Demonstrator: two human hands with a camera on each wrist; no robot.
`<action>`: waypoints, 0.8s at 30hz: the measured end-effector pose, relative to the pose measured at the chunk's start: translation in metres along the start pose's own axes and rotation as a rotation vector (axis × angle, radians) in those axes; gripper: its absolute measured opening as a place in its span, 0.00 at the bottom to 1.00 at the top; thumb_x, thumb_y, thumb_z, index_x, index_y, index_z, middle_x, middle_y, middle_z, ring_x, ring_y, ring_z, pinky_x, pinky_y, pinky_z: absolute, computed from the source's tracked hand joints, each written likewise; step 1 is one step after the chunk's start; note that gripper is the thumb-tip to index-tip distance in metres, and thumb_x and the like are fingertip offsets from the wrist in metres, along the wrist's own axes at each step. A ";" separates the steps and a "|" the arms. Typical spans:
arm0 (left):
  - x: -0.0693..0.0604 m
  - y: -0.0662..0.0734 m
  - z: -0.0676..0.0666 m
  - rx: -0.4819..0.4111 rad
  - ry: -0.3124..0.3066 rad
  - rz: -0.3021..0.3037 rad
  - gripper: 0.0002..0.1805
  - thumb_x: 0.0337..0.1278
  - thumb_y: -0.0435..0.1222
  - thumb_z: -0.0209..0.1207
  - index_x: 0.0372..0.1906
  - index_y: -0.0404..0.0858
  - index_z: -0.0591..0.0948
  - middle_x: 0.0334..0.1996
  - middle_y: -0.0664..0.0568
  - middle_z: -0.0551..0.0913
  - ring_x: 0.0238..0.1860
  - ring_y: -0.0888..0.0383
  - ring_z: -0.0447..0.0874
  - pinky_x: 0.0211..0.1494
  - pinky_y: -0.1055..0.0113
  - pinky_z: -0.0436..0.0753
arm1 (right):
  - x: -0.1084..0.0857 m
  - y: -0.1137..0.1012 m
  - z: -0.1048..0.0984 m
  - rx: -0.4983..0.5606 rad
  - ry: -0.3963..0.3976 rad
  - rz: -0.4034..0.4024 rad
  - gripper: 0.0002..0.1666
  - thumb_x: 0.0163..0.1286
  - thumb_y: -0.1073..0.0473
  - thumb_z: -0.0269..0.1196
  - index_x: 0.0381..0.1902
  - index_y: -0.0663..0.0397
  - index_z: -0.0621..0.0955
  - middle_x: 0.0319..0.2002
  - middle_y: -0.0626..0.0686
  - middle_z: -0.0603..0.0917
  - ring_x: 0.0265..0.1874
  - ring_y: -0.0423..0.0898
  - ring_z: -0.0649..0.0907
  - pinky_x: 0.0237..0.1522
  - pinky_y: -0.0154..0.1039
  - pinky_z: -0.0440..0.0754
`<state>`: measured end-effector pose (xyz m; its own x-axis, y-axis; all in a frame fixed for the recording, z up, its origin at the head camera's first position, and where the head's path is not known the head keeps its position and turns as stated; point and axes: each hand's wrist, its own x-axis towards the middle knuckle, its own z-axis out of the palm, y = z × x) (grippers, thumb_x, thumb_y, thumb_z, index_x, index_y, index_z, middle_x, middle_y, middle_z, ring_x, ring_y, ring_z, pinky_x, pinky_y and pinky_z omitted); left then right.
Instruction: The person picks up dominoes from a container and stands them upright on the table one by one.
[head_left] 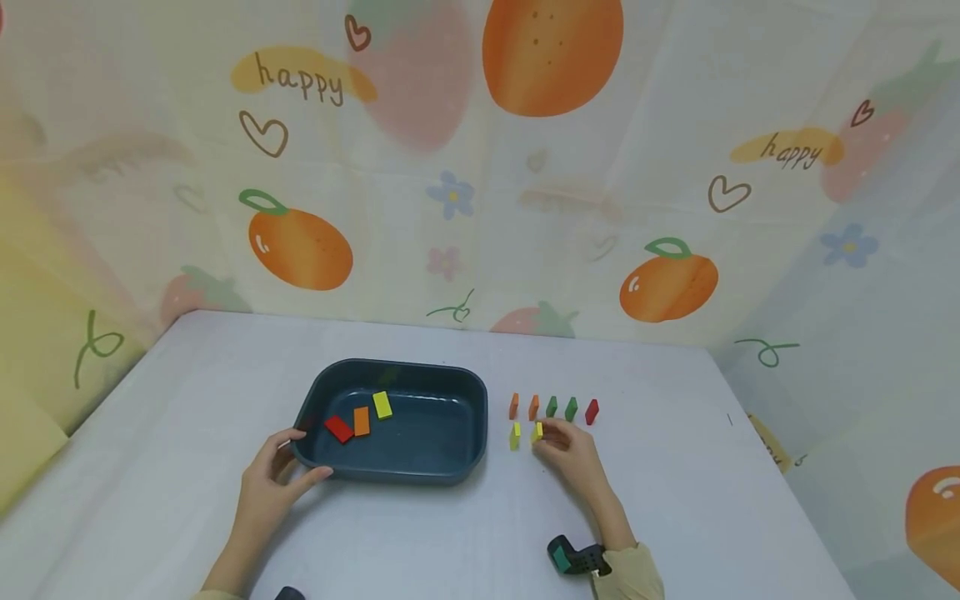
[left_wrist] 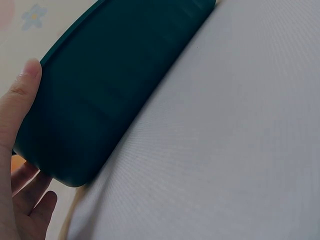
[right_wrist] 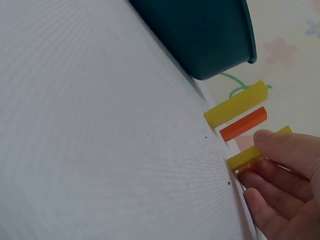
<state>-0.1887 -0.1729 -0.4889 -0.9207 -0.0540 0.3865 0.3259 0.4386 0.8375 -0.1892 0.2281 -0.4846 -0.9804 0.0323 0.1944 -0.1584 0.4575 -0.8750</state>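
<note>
A dark teal tray (head_left: 420, 477) stands on the table, with a red block (head_left: 339, 429), an orange block (head_left: 362, 422) and a yellow block (head_left: 382, 405) lying inside. My left hand (head_left: 272, 475) grips its near left corner, thumb on the front wall (left_wrist: 95, 95) and fingers round the side. To the right of the tray, my right hand (head_left: 573, 454) pinches a yellow block (right_wrist: 242, 158) between thumb and fingers; its lower end is at the tabletop. Another yellow block (head_left: 515, 436) stands upright just left of it.
Behind the right hand stands a row of upright blocks: an orange one (head_left: 513, 406), another orange one (head_left: 534, 407), two green ones (head_left: 552, 407) and a red one (head_left: 592, 412). A white cloth (head_left: 465, 550) covers the table. A fruit-printed curtain (head_left: 480, 233) hangs behind.
</note>
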 end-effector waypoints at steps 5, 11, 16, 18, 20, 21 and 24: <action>0.000 -0.003 0.000 0.002 0.007 0.002 0.34 0.29 0.28 0.72 0.50 0.33 0.71 0.52 0.39 0.72 0.44 0.78 0.66 0.49 0.87 0.65 | 0.002 -0.008 -0.001 -0.024 0.002 -0.085 0.25 0.52 0.68 0.67 0.49 0.66 0.74 0.44 0.58 0.78 0.44 0.53 0.77 0.45 0.41 0.77; 0.001 -0.007 0.002 0.006 0.005 0.002 0.34 0.29 0.28 0.72 0.51 0.33 0.71 0.52 0.40 0.72 0.44 0.76 0.67 0.49 0.87 0.65 | -0.003 -0.054 -0.006 -0.028 0.048 -0.326 0.23 0.47 0.76 0.67 0.44 0.73 0.74 0.42 0.67 0.76 0.42 0.62 0.74 0.44 0.55 0.75; 0.000 -0.005 0.003 0.009 -0.005 -0.008 0.34 0.31 0.30 0.72 0.50 0.34 0.71 0.52 0.40 0.72 0.44 0.76 0.67 0.49 0.87 0.65 | -0.003 -0.085 -0.002 -0.050 0.083 -0.448 0.20 0.46 0.78 0.66 0.40 0.70 0.77 0.37 0.62 0.79 0.35 0.56 0.75 0.40 0.52 0.78; 0.000 -0.005 0.003 0.014 -0.005 -0.012 0.33 0.31 0.31 0.72 0.50 0.34 0.71 0.52 0.40 0.72 0.44 0.77 0.66 0.49 0.87 0.65 | 0.002 -0.094 0.003 -0.060 0.071 -0.474 0.17 0.47 0.77 0.65 0.38 0.69 0.77 0.35 0.61 0.79 0.33 0.54 0.76 0.38 0.49 0.79; 0.000 -0.004 0.003 0.012 -0.003 -0.015 0.33 0.31 0.31 0.72 0.50 0.33 0.70 0.52 0.40 0.72 0.44 0.77 0.66 0.49 0.87 0.65 | 0.010 -0.099 0.010 -0.072 0.046 -0.479 0.15 0.49 0.75 0.65 0.37 0.68 0.78 0.34 0.60 0.80 0.31 0.52 0.76 0.37 0.48 0.80; 0.000 -0.004 0.002 0.014 -0.002 -0.018 0.33 0.31 0.31 0.72 0.50 0.33 0.70 0.52 0.40 0.72 0.44 0.77 0.66 0.49 0.87 0.65 | 0.016 -0.098 0.015 -0.077 0.033 -0.484 0.14 0.50 0.74 0.65 0.37 0.67 0.78 0.34 0.59 0.81 0.31 0.51 0.77 0.36 0.49 0.80; 0.000 -0.004 0.001 0.016 0.003 -0.019 0.33 0.31 0.31 0.72 0.50 0.33 0.70 0.52 0.40 0.72 0.43 0.78 0.66 0.49 0.87 0.65 | 0.034 -0.096 0.032 -0.109 -0.007 -0.505 0.11 0.53 0.71 0.65 0.36 0.65 0.79 0.34 0.55 0.82 0.33 0.47 0.79 0.37 0.45 0.80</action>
<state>-0.1898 -0.1741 -0.4927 -0.9261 -0.0651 0.3715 0.3046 0.4517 0.8385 -0.2116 0.1568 -0.4086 -0.7859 -0.2223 0.5770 -0.5991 0.5045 -0.6217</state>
